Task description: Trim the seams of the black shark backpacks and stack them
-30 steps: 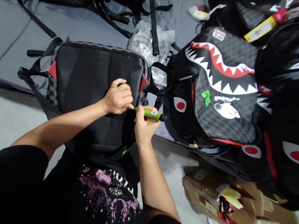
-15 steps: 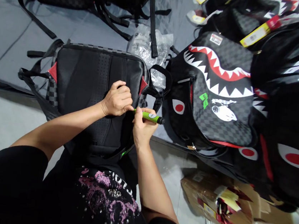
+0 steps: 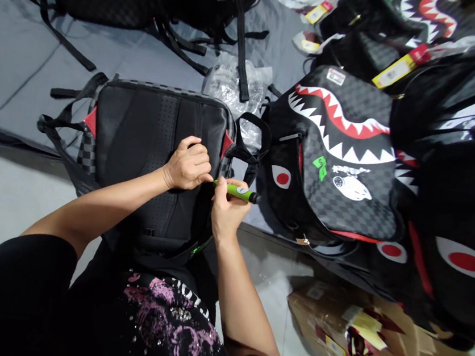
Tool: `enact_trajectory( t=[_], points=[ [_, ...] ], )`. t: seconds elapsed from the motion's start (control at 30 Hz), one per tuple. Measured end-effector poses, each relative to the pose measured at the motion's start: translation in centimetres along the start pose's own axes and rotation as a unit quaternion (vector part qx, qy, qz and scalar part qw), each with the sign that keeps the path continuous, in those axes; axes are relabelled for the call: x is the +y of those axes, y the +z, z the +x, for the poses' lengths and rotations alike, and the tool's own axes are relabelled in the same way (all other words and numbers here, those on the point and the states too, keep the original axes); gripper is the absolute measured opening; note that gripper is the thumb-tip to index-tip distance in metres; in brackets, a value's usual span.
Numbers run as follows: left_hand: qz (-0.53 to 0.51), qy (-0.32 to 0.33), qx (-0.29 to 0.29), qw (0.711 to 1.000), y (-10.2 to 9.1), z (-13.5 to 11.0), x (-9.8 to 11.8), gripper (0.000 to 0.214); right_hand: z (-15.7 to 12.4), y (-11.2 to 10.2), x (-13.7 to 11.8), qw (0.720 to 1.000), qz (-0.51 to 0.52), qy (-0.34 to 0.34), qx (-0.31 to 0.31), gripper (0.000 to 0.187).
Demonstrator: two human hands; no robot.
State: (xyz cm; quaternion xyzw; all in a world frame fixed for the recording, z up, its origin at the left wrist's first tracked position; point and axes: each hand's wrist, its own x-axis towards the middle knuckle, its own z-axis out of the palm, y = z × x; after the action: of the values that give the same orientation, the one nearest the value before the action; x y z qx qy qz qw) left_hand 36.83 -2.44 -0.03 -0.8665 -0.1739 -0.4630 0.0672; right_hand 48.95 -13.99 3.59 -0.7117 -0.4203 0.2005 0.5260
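Observation:
A black backpack (image 3: 136, 126) with a checkered rim and red corner patches lies with its padded back panel facing up, close to my body. My right hand (image 3: 229, 214) grips a green marker pen (image 3: 238, 191), its dark end pointing right and its thin end towards my left thumb. Over the right part of the panel, my left hand (image 3: 190, 164) is closed, fingers curled under and thumb stretched towards the pen's thin end. What those curled fingers hold, if anything, is hidden.
To the right sits a checkered shark-mouth backpack (image 3: 347, 196), with more black bags behind it. Clear plastic wrapping (image 3: 231, 83) lies on the grey cloth surface (image 3: 14, 61). A torn cardboard box (image 3: 312, 306) stands on the floor at lower right. Loose straps (image 3: 241, 52) hang from bags at the back.
The view has shifted a little, so the bags and the surface appear slightly lower. Both hands and the marker pen keep nearly the same pose over the backpack.

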Motion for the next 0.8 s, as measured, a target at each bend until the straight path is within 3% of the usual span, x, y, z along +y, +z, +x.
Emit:
enact_trajectory(
  t=[0.13, 0.3, 0.43, 0.53, 0.63, 0.73, 0.8],
  points=[
    [0.006, 0.003, -0.001, 1.0, -0.1, 0.1, 0.2, 0.06, -0.1, 0.0, 0.1, 1.0, 0.007, 0.0, -0.011, 0.028],
    [0.017, 0.003, -0.049, 0.999, -0.3, 0.4, -0.1, 0.062, 0.0, -0.2, 0.0, 1.0, 0.022, 0.009, -0.015, 0.028],
    [-0.001, 0.07, -0.143, 0.987, -0.7, 1.9, -1.9, 0.065, -0.2, -1.0, -0.5, 0.997, 0.054, 0.036, -0.03, 0.029],
    [0.018, 0.13, -0.205, 0.97, -1.7, 3.5, -3.3, 0.069, -1.4, -1.9, -1.2, 0.997, 0.07, 0.035, -0.003, 0.029],
    [0.04, 0.124, -0.206, 0.97, -4.6, 5.5, -3.8, 0.072, -3.1, -2.6, -2.1, 0.996, 0.088, -0.032, -0.005, 0.028],
    [0.094, 0.076, -0.181, 0.976, -9.8, 7.7, -2.8, 0.07, -4.2, -3.3, -4.0, 0.978, 0.061, -0.2, -0.007, 0.033],
    [0.144, 0.022, -0.16, 0.976, -13.9, 9.4, -1.4, 0.07, -4.0, -4.4, -6.3, 0.943, 0.035, -0.331, 0.007, 0.04]
  ],
)
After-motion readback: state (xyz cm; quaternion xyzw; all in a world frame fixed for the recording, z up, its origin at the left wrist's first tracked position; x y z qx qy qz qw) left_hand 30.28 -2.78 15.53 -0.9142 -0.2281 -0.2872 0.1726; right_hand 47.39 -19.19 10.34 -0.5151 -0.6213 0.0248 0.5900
